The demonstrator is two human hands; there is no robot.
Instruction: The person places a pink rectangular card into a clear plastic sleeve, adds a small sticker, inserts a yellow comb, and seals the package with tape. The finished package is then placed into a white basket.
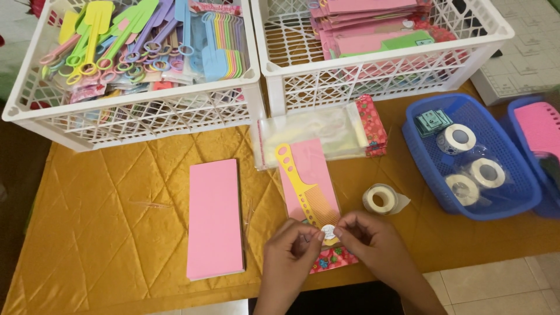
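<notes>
Bright, even light; soft shadows, slight blur.

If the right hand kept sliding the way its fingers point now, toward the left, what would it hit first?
The right hand points left at the small white round sticker over the yellow plastic comb. Just beyond come the left hand's fingertips, though depth is unclear.

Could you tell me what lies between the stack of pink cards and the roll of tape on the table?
The yellow comb, lying on a pink card, sits between them in the head view.
</notes>
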